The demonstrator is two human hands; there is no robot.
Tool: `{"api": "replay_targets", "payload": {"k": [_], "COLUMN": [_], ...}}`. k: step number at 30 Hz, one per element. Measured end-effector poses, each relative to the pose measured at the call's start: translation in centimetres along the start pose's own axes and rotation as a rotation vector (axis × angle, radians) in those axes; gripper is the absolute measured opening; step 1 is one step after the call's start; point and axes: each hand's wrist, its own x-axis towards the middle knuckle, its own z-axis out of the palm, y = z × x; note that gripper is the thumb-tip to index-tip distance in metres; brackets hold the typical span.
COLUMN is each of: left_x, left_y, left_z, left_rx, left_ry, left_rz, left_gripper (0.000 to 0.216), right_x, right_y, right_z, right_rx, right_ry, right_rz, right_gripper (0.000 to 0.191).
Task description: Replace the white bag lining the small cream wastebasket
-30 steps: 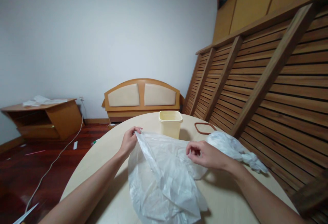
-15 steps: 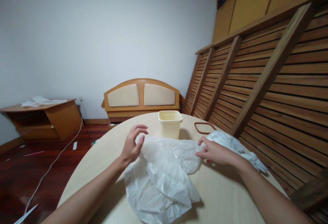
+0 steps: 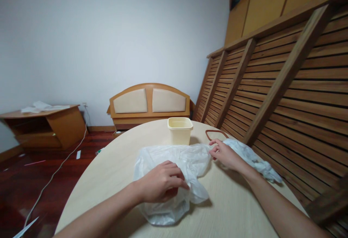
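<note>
A crumpled white plastic bag is spread on the round table in front of me. My left hand lies over its near part, fingers curled down into the film; the fingertips are partly hidden. At the bag's far right corner, my right hand has thumb and fingers drawn together on the edge. Just behind the bag stands a cream plastic container, upright with its top uncovered. A brown rounded frame-like ring lies beyond my right hand, partly covered by it.
A second bunched whitish plastic bag lies by the right edge of the pale round table. Wooden slatted panels lean close on the right. A headboard stands behind; a low cabinet and a white cable are left.
My left hand has moved right and toward me, from the bag's far left side onto its near part. The bag's near edge has drawn in. My right hand has shifted slightly away from me.
</note>
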Motion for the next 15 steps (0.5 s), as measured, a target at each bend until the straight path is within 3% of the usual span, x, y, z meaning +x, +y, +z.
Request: {"api": "replay_targets", "payload": {"k": [3,7,11,15], "left_x": [-0.4,-0.8,-1.2,-1.5], "left_y": [-0.9,-2.2,-3.4,-3.8], "left_z": [-0.5,-0.9,-1.0,-1.1], "left_rx": [-0.142,-0.290,-0.390,-0.405], "left_ry": [0.138,0.287,0.304,0.259], "left_rz": [-0.113,-0.269,-0.314,-0.323], "left_gripper": [0.026,0.024,0.022,0.020], "right_x": [-0.4,-1.0,-1.1,-0.7], "right_y": [-0.2,-0.4,-0.1,0.1], "right_z": [-0.4,0.0,1.2,2.1], "right_rx": [-0.045,0.005,0.102,0.224], "right_ry": [0.039,-0.121,-0.213,-0.197], "right_rz": [0.061,0.231,0.255,0.142], "right_gripper": [0.020,0.033,0.053,0.061]}}
